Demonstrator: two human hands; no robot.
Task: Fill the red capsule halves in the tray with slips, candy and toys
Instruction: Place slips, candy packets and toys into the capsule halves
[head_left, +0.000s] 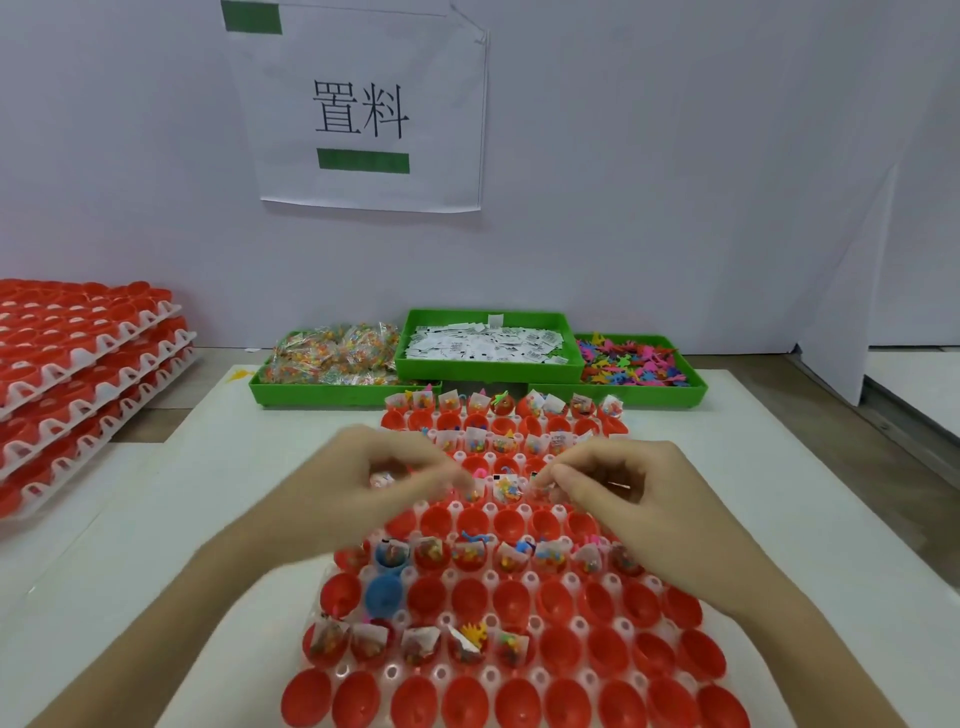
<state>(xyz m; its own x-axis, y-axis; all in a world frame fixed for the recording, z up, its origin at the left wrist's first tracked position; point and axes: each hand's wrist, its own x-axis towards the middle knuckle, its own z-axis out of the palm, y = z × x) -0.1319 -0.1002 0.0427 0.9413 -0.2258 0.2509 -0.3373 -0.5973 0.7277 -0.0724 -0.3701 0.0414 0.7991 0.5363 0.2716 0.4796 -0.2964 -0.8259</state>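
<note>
Head view: the tray (519, 675) of red halves (561, 649) lies on the bench (779, 467), partly filled. Both hands hover over its middle rows; left hand (358, 478) fingers curl around a blurred candy bag (383, 479), right hand (623, 483) pinches another bag (543, 491).

Two bare forearms end in a left hand (374, 470) and a right hand (623, 480); no sleeves, gloves, rings or watch show.

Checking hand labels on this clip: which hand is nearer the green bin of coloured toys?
Right. The right hand works over the tray's middle rows, below the toy bin at far right. The left hand is farther left, below the candy bin.
</note>
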